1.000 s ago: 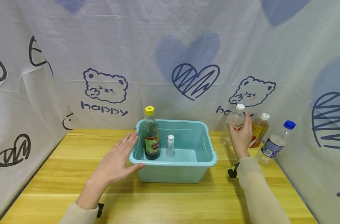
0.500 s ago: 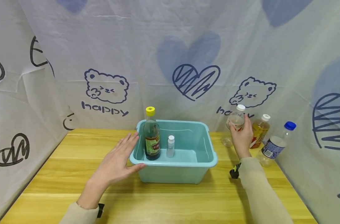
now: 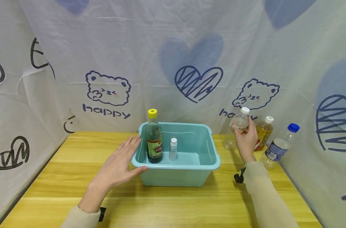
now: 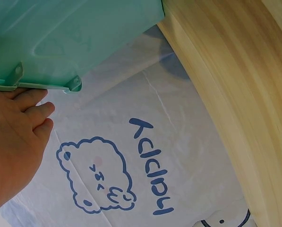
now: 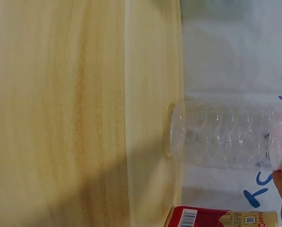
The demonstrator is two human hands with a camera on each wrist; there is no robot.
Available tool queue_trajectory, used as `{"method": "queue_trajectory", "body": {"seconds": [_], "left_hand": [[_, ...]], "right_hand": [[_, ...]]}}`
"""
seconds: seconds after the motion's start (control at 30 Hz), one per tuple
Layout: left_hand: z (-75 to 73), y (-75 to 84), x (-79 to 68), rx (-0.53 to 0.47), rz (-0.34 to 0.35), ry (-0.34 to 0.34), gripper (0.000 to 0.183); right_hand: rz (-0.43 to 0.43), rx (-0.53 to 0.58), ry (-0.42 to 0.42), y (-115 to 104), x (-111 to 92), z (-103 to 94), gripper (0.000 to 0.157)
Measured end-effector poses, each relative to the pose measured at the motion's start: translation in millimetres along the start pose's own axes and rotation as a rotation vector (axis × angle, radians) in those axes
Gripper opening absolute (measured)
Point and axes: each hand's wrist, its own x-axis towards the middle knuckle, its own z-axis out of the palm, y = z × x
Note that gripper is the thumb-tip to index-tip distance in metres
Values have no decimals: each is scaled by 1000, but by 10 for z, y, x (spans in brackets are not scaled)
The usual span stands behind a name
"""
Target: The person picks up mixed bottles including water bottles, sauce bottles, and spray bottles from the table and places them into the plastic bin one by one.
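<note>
My right hand [image 3: 246, 142] grips a clear plastic bottle [image 3: 239, 123] with a white cap, thumb on its left side and fingers on its right. In the right wrist view the ridged lower half of this bottle [image 5: 226, 135] shows, its base close to the table. My left hand [image 3: 116, 167] lies with straight fingers against the left end of a teal plastic basin [image 3: 177, 167], thumb along the front rim. Inside the basin stand a glass sauce bottle [image 3: 155, 144] with a yellow cap and a small clear bottle [image 3: 173, 151] with a white cap.
Right of the held bottle stand an amber drink bottle [image 3: 263, 135] with a white cap and a clear bottle [image 3: 277, 149] with a blue cap. The wooden table [image 3: 173, 205] ends at a white printed curtain [image 3: 150, 47] behind and at both sides.
The right hand keeps its grip on the clear bottle, whose base has shifted very slightly to the left. The left hand and the basin stay in place.
</note>
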Motion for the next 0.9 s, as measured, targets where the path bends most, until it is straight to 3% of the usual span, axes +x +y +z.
{"method": "queue_trajectory", "body": {"seconds": [0.27,0.6,0.9], "left_hand": [[5,-9,3,-2,0,-4,105],[12,-16,0,-3,6,4,105],[15,-17,4,8,10,7,104]], "right_hand": [[23,65,17,-75,-46,-11,78],[-46,144,92,-233,-62,-41,78],[-89,281,135,-473,-31,-132,74]]}}
